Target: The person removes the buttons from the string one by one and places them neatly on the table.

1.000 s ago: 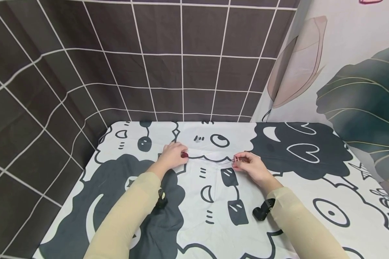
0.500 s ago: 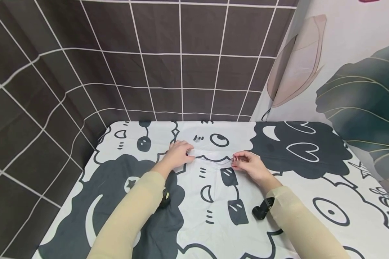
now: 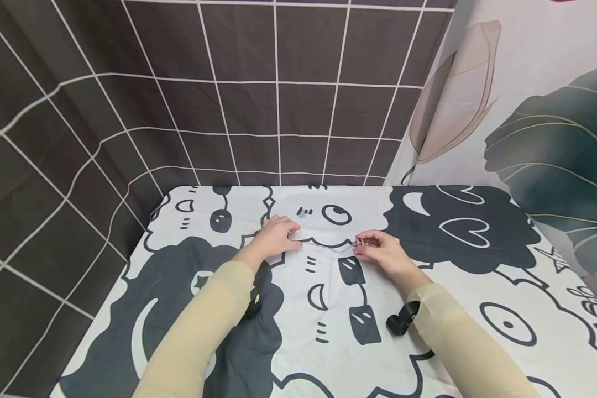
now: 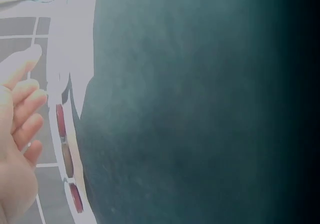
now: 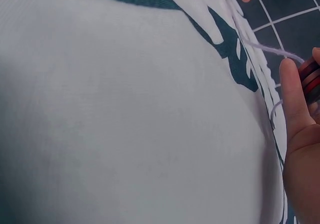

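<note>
My right hand (image 3: 384, 255) pinches a small stack of red discs (image 5: 311, 81) between thumb and fingers. From the discs a thin lilac string (image 5: 265, 47) runs off toward the left hand; in the head view it overlaps a printed wavy line. My left hand (image 3: 276, 236) is a little way to the left, near the string's far side, thumb and forefinger spread apart. Seen from the left wrist, its forefinger is extended and the other fingers are loosely bent, with nothing between them.
A black-and-white cartoon cloth (image 3: 323, 365) covers the table. Behind and to the left hangs a dark curtain (image 3: 239, 105) with a white grid; a leaf-patterned curtain (image 3: 552, 160) hangs at the right. Red and brownish ovals (image 4: 68, 160) show near the left hand in the left wrist view.
A second ago a dark red piece showed at the left fingertips; now it is out of sight there. The left hand has moved slightly right and its fingers have spread. The right hand has barely moved.
</note>
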Available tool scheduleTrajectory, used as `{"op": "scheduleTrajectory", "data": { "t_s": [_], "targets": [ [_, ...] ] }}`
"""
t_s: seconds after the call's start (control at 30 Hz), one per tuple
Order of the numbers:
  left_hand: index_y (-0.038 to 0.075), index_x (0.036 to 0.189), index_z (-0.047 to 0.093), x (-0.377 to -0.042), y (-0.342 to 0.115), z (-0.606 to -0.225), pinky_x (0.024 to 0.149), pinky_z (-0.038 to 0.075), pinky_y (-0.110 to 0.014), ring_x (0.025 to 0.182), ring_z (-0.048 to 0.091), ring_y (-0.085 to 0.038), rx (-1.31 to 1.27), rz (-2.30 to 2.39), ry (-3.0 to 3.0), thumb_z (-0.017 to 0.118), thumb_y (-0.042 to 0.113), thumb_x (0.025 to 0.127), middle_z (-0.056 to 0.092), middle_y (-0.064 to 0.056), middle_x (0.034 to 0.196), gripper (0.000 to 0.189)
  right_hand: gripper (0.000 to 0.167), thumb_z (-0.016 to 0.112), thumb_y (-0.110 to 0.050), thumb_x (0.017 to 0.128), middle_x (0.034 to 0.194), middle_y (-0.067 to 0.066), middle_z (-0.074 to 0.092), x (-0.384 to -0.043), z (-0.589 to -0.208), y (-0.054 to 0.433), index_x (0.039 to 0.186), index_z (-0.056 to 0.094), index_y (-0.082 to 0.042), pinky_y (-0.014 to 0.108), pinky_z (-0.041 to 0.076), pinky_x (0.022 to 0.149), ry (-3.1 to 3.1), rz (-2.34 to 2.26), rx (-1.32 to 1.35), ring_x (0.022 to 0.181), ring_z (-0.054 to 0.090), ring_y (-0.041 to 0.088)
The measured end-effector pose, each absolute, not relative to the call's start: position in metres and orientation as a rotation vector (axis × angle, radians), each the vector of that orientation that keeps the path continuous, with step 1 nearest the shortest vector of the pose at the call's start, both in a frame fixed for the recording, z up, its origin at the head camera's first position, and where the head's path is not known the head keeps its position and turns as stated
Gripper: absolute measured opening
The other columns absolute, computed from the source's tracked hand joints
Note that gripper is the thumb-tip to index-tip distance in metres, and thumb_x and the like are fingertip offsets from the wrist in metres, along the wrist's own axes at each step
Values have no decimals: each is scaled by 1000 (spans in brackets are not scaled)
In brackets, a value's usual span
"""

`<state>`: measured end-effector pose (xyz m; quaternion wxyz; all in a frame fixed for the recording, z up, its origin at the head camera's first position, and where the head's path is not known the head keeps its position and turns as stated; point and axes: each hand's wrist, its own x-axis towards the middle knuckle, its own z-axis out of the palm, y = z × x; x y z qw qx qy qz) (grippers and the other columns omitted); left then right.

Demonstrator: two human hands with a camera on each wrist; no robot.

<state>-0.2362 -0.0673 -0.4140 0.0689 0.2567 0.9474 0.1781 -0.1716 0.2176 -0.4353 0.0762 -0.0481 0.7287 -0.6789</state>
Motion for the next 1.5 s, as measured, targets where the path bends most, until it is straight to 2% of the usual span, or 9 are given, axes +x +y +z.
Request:
{"op": "scheduleTrajectory", "data": {
  "t_s": [0.37, 0.63, 0.9, 1.5],
  "targets": [
    [11, 124, 59, -231, -57, -407, 99, 31, -41, 109, 48, -22, 798, 543, 2821, 70, 36, 83, 63, 0, 105, 48, 43, 62, 4, 81, 105, 22, 56, -171, -435, 217, 118, 46, 17, 31, 53, 77, 2210, -2013, -128, 84, 63, 12],
    [13, 123, 59, -231, -51, -413, 97, 32, -39, 107, 47, -19, 815, 559, 2821, 68, 37, 84, 62, 3, 103, 47, 42, 64, 4, 79, 100, 12, 59, -169, -437, 216, 117, 48, 15, 32, 53, 77, 2219, -2013, -108, 84, 63, 12],
    [12, 124, 59, -232, -47, -412, 97, 32, -38, 108, 48, -18, 832, 570, 2801, 68, 36, 84, 62, 3, 105, 47, 42, 63, 6, 79, 99, 15, 58, -170, -439, 217, 116, 47, 17, 32, 54, 76, 2223, -2015, -145, 84, 63, 12],
    [13, 121, 59, -232, -39, -410, 101, 30, -37, 110, 49, -18, 826, 766, 2702, 71, 31, 82, 65, 4, 107, 44, 41, 63, 8, 80, 97, 13, 58, -168, -435, 216, 115, 45, 19, 33, 53, 76, 2169, -2081, -170, 83, 63, 11]
  ]
}}
